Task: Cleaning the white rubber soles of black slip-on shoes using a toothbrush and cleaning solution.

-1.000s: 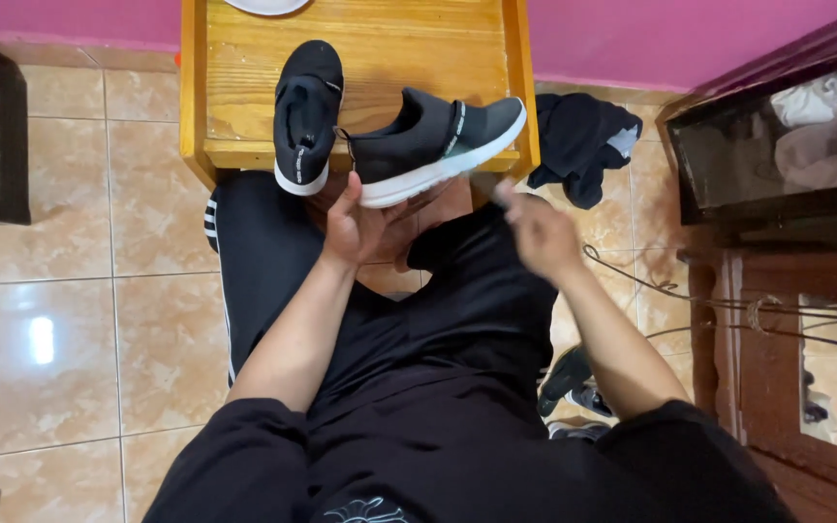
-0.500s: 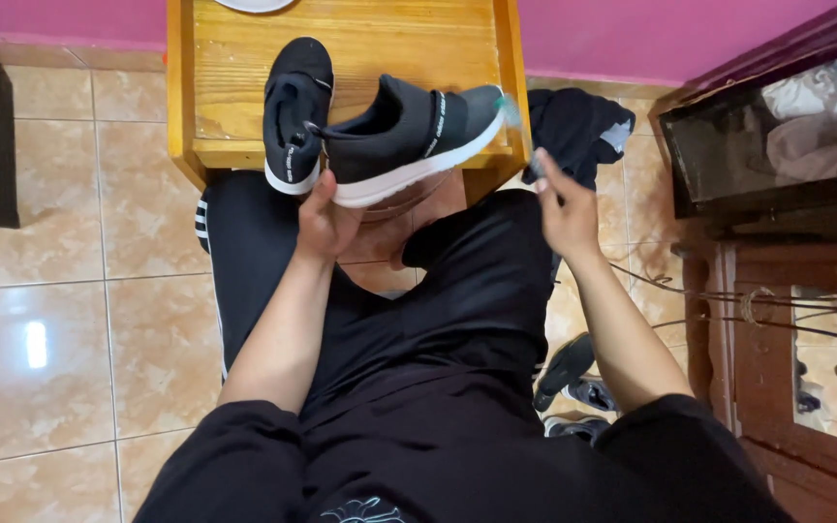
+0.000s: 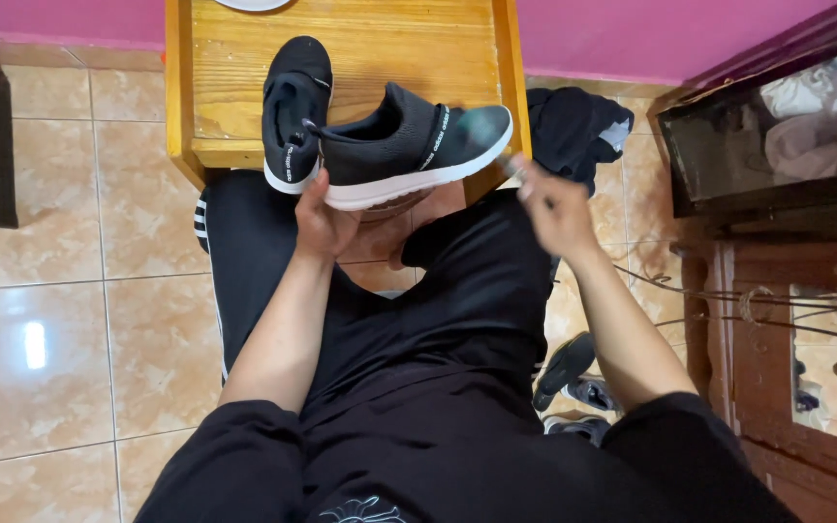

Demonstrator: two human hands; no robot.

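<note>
While seated at the wooden table (image 3: pixel 244 58):
Left hand (image 3: pixel 326 221): grips black sneaker (image 3: pixel 409 145) underneath, at the table's front edge.
Right hand (image 3: pixel 556 205): blurred, pinching a small brush (image 3: pixel 496 145).
Second sneaker (image 3: pixel 294 107): on table.

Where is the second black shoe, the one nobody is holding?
In the head view the second black shoe lies on the wooden table, upper middle, just left of the shoe in the left hand.

A second black shoe (image 3: pixel 294 107) is laid on the wooden table (image 3: pixel 370 39). Dark clothing (image 3: pixel 573 131) is heaped on the tiled floor (image 3: pixel 99 291) beside a glass-fronted cabinet (image 3: pixel 777 136).
</note>
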